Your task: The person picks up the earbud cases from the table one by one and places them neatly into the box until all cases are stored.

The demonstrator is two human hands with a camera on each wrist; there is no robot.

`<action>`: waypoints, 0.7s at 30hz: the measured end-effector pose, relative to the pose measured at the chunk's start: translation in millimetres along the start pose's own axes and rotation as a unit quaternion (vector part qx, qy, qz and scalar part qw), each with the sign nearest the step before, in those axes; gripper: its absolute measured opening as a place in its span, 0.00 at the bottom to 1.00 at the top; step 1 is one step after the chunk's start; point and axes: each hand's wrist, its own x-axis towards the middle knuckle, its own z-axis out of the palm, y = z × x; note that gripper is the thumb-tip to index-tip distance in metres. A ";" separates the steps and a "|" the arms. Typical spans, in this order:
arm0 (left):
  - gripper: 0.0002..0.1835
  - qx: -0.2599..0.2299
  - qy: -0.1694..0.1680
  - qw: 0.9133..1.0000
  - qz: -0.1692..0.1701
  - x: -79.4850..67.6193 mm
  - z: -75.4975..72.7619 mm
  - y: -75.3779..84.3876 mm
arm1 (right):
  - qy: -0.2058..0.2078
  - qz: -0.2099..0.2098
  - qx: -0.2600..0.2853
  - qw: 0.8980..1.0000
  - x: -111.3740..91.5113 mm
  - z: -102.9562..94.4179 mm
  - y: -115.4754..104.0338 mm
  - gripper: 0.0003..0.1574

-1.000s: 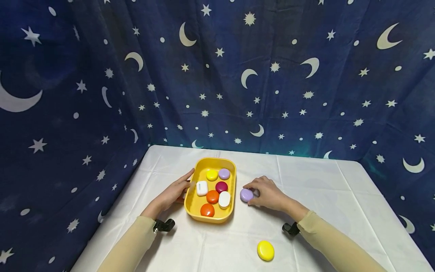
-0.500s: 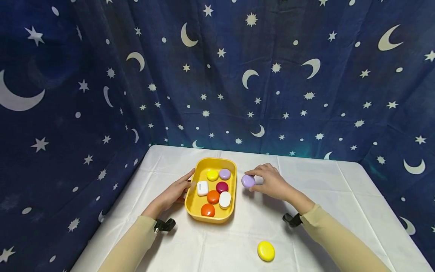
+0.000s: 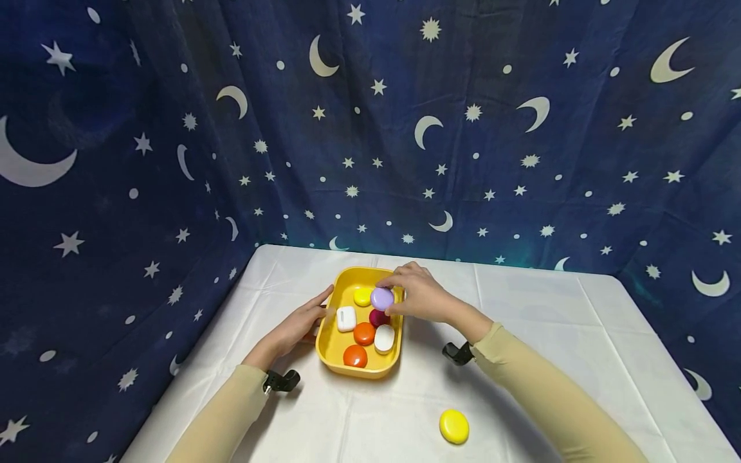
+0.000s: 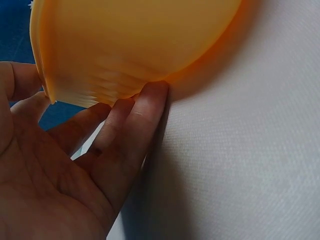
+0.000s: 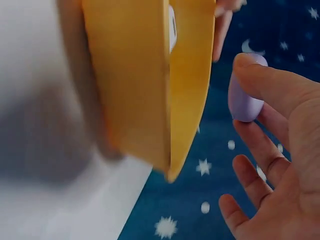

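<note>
My right hand (image 3: 421,292) pinches a smooth lavender pebble-shaped piece (image 3: 382,299) between thumb and fingers, over the right side of the yellow plastic tub (image 3: 327,357). The right wrist view shows the lavender piece (image 5: 245,100) above the tub's rim, its other fingers spread loosely. My left hand (image 3: 298,328) rests against the tub's left outer wall; in the left wrist view its fingertips (image 4: 155,90) touch the side low down. Inside the tub lie a yellow piece (image 3: 362,296), a dark red one (image 3: 378,319), two orange ones (image 3: 355,356) and two white ones (image 3: 346,319).
Another yellow piece (image 3: 454,426) lies on the white-covered table (image 3: 532,360) near the front, left of the right sleeve. A dark blue cloth with moons and stars (image 3: 370,128) hangs behind the table and along its sides.
My right hand has lifted the lavender piece off the table and carried it left over the tub. My left hand has stayed at the tub's side.
</note>
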 end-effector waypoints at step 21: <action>0.35 -0.021 -0.028 0.999 0.014 -2.0 -0.6 1.0 | -0.108 -0.056 -0.065 0.990 29.7 46.9 -47.2 0.34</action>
